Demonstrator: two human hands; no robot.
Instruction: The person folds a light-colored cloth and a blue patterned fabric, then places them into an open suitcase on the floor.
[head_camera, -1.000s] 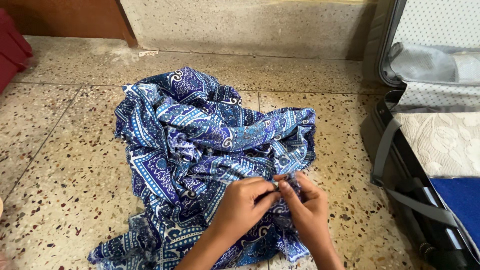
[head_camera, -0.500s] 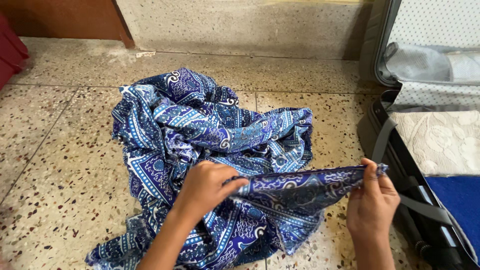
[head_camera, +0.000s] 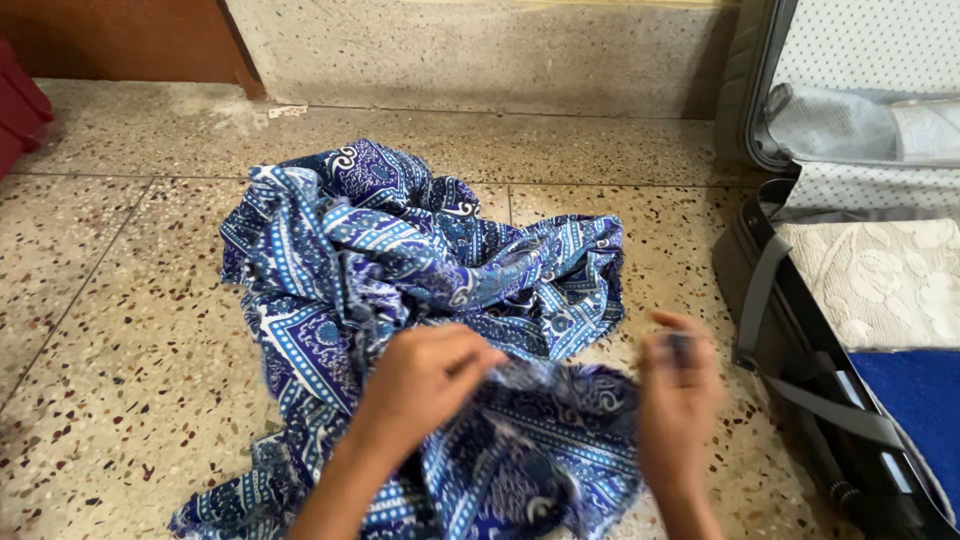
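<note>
We see a blue patterned cloth (head_camera: 400, 290) heaped in a crumpled pile on the speckled floor (head_camera: 110, 330), just left of the open suitcase (head_camera: 850, 300). Left hand (head_camera: 420, 385) rests on the near part of the cloth, fingers curled and closed on a fold. Right hand (head_camera: 680, 385) is blurred, raised beside the cloth's near right edge, between cloth and suitcase; we cannot tell whether its fingers pinch any fabric. Inside the suitcase: a cream textured fabric (head_camera: 880, 280), a blue item (head_camera: 915, 395) nearer us, grey straps (head_camera: 760, 300). Beyond the cloth, a stone wall base (head_camera: 480, 50)
</note>
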